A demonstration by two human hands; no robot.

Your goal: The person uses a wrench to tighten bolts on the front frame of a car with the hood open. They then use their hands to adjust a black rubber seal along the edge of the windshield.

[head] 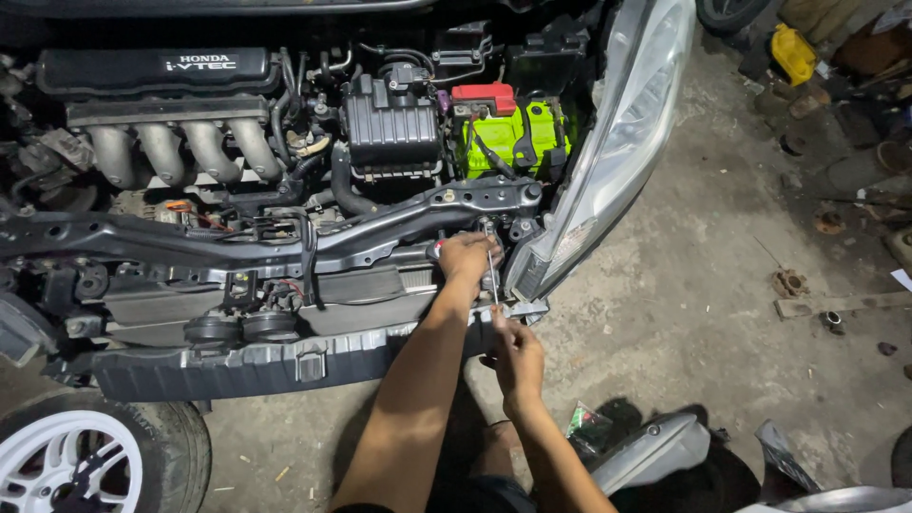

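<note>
Beside headlight (pixel 608 142) | left hand (pixel 465 258) grip closed on screwdriver (pixel 492 275) | right hand (pixel 516 351) grip closed on its lower end

Hands: 2, left hand (pixel 466 256) and right hand (pixel 516 356), both just in front of the green battery (pixel 513 138).
Screwdrivers: 1, thin shaft (pixel 492 271), between the hands.
Batteries: 1, green case, red terminal cover (pixel 484 96) on top.
Intake manifold runners (pixel 180 152): 4, well left of the battery.
Headlights: 1 (pixel 617 133), just right of the battery.
Wheels: 1, white rim (pixel 71 465), far below-left of the battery.
</note>
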